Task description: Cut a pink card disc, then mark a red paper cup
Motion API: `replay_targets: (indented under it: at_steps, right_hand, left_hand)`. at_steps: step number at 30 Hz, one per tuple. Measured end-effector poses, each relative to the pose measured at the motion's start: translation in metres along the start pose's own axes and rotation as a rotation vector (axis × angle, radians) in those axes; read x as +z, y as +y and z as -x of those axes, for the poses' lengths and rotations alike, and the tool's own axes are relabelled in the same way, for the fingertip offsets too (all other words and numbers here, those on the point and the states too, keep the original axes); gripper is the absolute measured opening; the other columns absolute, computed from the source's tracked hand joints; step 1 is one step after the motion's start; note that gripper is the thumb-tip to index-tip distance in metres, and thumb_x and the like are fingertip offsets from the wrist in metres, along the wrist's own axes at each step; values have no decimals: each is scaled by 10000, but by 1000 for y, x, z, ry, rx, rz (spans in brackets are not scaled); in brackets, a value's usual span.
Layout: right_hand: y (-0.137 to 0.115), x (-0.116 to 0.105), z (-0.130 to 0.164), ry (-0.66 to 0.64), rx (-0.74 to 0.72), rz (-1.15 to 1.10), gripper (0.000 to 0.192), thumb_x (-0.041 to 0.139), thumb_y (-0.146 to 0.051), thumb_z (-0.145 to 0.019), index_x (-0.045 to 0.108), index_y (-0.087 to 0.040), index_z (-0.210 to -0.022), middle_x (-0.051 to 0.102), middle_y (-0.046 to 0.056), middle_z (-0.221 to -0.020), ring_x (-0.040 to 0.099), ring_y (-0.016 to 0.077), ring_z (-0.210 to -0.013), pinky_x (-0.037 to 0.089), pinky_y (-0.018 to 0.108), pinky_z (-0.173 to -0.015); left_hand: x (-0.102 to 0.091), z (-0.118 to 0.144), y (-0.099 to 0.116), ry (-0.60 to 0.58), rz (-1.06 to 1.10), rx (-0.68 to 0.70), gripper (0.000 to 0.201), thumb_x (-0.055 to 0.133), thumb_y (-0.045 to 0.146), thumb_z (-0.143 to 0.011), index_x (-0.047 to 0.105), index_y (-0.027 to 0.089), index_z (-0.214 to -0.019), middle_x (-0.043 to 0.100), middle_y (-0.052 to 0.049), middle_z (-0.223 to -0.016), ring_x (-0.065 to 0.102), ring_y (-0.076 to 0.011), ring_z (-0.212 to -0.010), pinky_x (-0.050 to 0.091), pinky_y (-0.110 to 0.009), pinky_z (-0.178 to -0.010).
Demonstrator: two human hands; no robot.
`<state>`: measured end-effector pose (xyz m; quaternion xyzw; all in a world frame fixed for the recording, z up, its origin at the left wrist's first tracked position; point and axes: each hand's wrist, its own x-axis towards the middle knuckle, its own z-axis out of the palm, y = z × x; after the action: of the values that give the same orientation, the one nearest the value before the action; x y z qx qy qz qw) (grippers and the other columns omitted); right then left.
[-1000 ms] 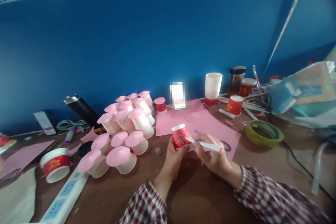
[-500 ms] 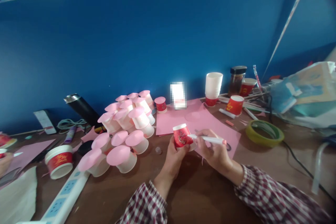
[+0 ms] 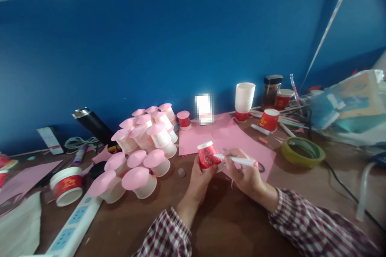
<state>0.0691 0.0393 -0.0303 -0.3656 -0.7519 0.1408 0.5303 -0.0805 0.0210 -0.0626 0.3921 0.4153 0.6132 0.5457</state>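
Note:
My left hand (image 3: pixel 199 184) is wrapped round a red paper cup (image 3: pixel 206 155) with a white end facing up and a dark pattern on its side. In my right hand (image 3: pixel 245 174) is a white marker (image 3: pixel 239 160), its tip at the cup's red side; whether it touches, I cannot tell. Beneath and behind them lies pink paper (image 3: pixel 250 144), with a scissors handle (image 3: pixel 261 167) partly hidden by my right hand. A small clear cap (image 3: pixel 181 172) rests on the table left of my left hand.
Several upturned cups topped with pink paper discs (image 3: pixel 135 178) crowd the left. A power strip (image 3: pixel 75 221) lies in front of them. To the right are green-yellow tape (image 3: pixel 302 152), a red cup (image 3: pixel 269 120), stacked cups (image 3: pixel 245 98) and a jar (image 3: pixel 271 92).
The view has shifted very slightly. Another person's hand at the far left edge has gone out of view. My hands, cup and marker keep nearly the same pose.

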Motion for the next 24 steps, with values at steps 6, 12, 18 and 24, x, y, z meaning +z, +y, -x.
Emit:
replay_targets:
  at_steps: [6,12,18,24]
  right_hand:
    - [-1,-1,-1,0,-72,24,80,521,-171,-865,567,-199,-924,650,39,-815,644,162,-713,510,243,-587]
    - [1,0,-1,37,-73,61,69,519,-184,-871,561,-197,-924,649,43,-818,649,173,-732,520,259,-604]
    - [-2,-2,-3,33,-146,26,116,510,-170,-875,565,-204,-972,668,55,-835,661,180,-746,548,281,-639]
    - [-9,-4,-8,65,-237,65,95,524,-142,-860,559,-213,-913,671,50,-785,658,178,-692,557,288,-610]
  left_hand:
    - [0,0,-1,25,-15,-17,531,755,295,-682,519,153,-1136,659,-122,-1055,626,-236,-960,455,-376,-891]
    - [1,0,0,45,-9,-17,542,769,267,-667,505,157,-1127,641,-115,-1064,616,-230,-976,449,-389,-909]
    - [4,1,5,0,34,-16,483,765,231,-673,522,161,-1085,654,-85,-990,617,-200,-913,460,-370,-879]
    - [3,1,4,7,56,-31,459,761,230,-678,523,166,-1065,654,-71,-968,613,-189,-899,457,-364,-873]
